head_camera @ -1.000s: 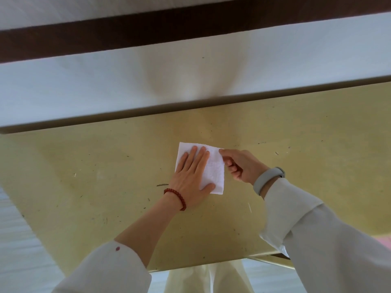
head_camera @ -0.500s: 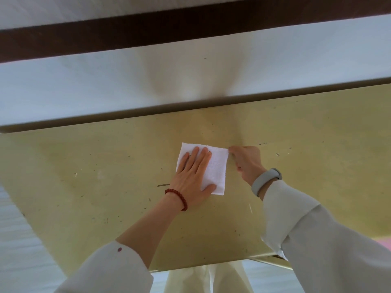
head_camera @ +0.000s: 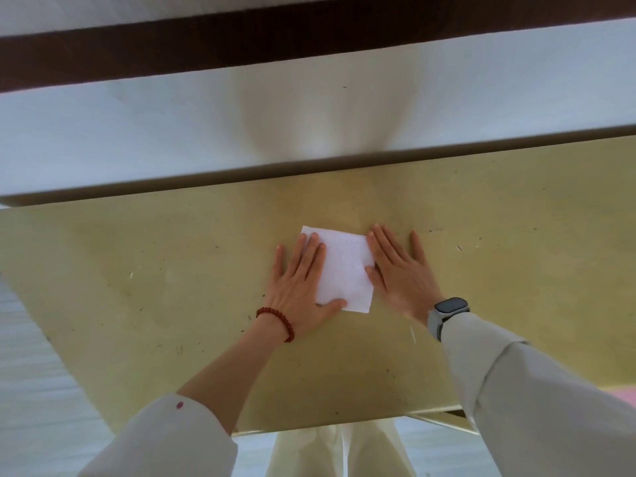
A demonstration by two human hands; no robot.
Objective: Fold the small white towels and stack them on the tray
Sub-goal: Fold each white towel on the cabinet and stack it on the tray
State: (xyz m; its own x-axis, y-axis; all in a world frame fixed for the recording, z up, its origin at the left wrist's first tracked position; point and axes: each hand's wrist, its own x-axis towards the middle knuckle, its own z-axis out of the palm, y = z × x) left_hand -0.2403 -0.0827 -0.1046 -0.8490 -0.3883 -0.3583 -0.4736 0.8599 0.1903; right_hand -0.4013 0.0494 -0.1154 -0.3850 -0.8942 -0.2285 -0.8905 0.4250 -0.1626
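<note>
A small white towel, folded into a rectangle, lies flat on the yellow-green table. My left hand presses flat on the towel's left part, fingers straight and thumb on its near edge. My right hand lies flat with spread fingers at the towel's right edge, mostly on the table, its thumb touching the cloth. No tray is in view.
A white wall with a dark brown band rises just behind the table's far edge. The table's near edge runs by my legs. Small dark specks dot the tabletop.
My right hand let go of the towel's right corner, opened and laid itself flat beside the towel. My left hand slid a little to the left, still pressing the cloth.
</note>
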